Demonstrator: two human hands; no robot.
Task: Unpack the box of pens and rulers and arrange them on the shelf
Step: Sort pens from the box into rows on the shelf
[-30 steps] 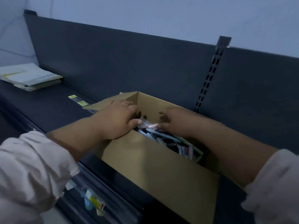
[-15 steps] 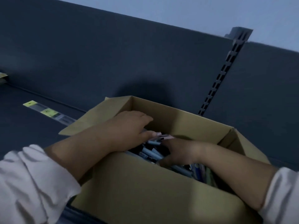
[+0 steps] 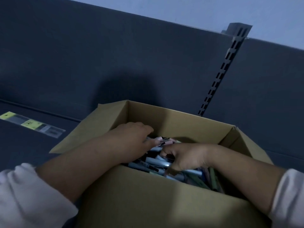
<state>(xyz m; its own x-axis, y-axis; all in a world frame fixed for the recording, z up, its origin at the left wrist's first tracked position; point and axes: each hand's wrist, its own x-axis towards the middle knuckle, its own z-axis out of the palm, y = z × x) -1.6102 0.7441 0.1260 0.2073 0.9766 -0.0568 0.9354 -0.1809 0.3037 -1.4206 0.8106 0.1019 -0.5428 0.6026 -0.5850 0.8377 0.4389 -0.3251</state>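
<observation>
Inside box [image 3: 172, 122], left hand [image 3: 131, 142] grip unclear, right hand [image 3: 185, 157] curled round pens [image 3: 158, 162], shelf labels [image 3: 31, 125] illegible.

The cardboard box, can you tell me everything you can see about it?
The cardboard box is plain brown and open on top, flaps folded outward left and right. It stands upright on the dark shelf near the back panel. Inside lies a jumbled heap of blue, pink and green pens. Over its front rim, the left hand digs among the pens and the right hand curls over some.
</observation>
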